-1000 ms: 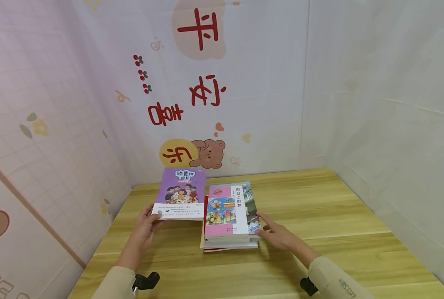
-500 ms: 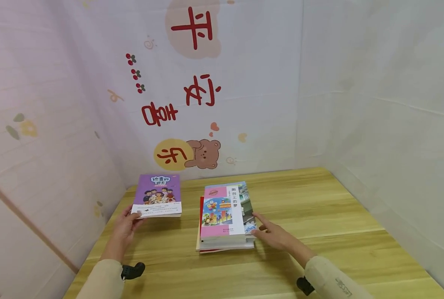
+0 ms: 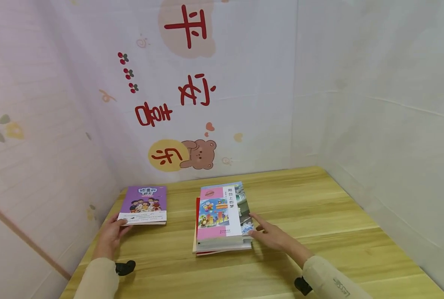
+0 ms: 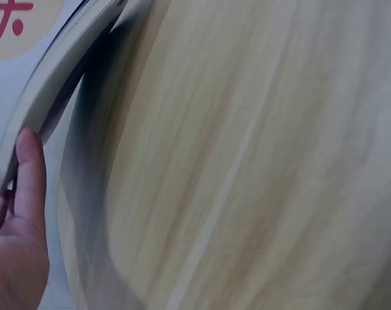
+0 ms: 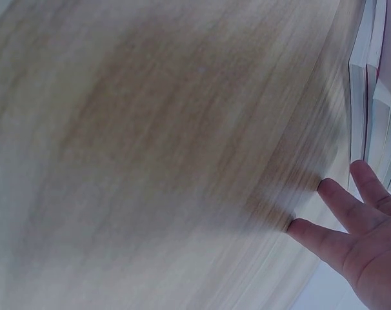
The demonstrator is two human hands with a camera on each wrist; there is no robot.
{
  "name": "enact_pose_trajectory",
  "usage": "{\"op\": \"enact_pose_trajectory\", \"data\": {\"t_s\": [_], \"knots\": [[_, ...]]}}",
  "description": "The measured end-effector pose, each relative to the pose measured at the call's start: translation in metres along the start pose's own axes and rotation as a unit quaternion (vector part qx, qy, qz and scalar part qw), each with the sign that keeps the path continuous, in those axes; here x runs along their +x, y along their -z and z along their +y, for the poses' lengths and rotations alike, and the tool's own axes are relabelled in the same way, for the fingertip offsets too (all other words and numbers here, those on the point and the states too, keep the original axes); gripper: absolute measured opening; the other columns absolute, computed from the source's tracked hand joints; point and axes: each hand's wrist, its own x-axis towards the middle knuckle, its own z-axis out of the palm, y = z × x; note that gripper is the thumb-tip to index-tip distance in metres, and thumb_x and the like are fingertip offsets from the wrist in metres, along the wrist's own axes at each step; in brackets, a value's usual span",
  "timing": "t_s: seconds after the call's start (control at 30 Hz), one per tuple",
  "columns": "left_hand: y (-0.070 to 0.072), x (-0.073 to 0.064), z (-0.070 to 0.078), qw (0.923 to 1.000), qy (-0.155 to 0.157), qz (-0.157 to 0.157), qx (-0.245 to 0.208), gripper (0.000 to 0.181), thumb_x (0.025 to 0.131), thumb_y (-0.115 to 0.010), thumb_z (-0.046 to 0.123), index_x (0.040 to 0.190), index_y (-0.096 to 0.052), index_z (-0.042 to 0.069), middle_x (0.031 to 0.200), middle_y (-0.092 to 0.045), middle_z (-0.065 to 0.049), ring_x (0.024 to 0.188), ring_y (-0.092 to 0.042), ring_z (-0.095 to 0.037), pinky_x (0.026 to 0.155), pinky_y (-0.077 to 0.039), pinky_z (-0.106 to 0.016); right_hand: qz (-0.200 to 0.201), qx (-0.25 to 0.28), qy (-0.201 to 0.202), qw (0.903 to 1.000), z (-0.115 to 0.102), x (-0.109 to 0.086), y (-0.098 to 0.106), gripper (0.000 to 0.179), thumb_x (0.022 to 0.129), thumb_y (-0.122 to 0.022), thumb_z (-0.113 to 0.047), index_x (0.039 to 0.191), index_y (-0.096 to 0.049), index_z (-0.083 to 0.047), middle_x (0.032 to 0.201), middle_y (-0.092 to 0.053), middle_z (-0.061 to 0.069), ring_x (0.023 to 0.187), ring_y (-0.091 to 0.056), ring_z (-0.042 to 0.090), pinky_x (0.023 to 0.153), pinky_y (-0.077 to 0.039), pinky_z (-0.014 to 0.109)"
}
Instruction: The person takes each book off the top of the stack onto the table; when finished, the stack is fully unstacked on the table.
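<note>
In the head view my left hand (image 3: 109,233) grips a purple paperback book (image 3: 144,203) by its near left corner, thumb on top of the white band on its cover. The left wrist view shows this book (image 4: 57,77) edge-on, with fingers beneath it and a dark shadow on the table. My right hand (image 3: 275,237) is at the right side of a stack of books, its fingertips by the edge. A pink and white book (image 3: 214,214) lies on top, over a book with a green and blue cover (image 3: 245,214). In the right wrist view the fingers (image 5: 340,197) are extended beside the page edges (image 5: 376,84).
The stack stands on a wood-grain table (image 3: 300,199), with a red cover (image 3: 197,207) showing at its left side. White printed cloth (image 3: 255,83) hangs behind the table and along both sides. A black wrist mount (image 3: 125,268) sits at the left sleeve.
My left hand has carried the purple book leftward from beside the stack, then lower toward the table's far left corner. My right hand stays by the stack; the head view has shifted slightly.
</note>
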Motion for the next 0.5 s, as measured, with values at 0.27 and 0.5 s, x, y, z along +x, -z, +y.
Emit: {"op": "enact_pose_trajectory", "data": {"t_s": [0.27, 0.5], "knots": [[0.013, 0.011, -0.001, 0.9943, -0.007, 0.102, 0.027, 0.066, 0.101, -0.041, -0.002, 0.158, -0.009, 0.001, 0.154, -0.025, -0.023, 0.073, -0.056, 0.007, 0.08, -0.056, -0.02, 0.002, -0.007, 0.004, 1.0, -0.003, 0.001, -0.003, 0.069, 0.098, -0.057, -0.049, 0.157, -0.031, -0.025, 0.13, -0.057, 0.021, 0.119, -0.055, 0.044, 0.097, -0.042, 0.064], [0.022, 0.01, 0.0, 0.9863, -0.009, 0.129, 0.102, 0.069, 0.101, -0.05, 0.012, 0.155, -0.012, -0.006, 0.159, -0.019, -0.026, 0.127, -0.051, -0.025, 0.106, -0.044, -0.037, 0.001, -0.011, 0.002, 0.9999, -0.002, 0.001, -0.004, 0.069, 0.098, -0.056, -0.048, 0.157, -0.03, -0.023, 0.13, -0.057, 0.02, 0.118, -0.055, 0.043, 0.096, -0.043, 0.064]]}}
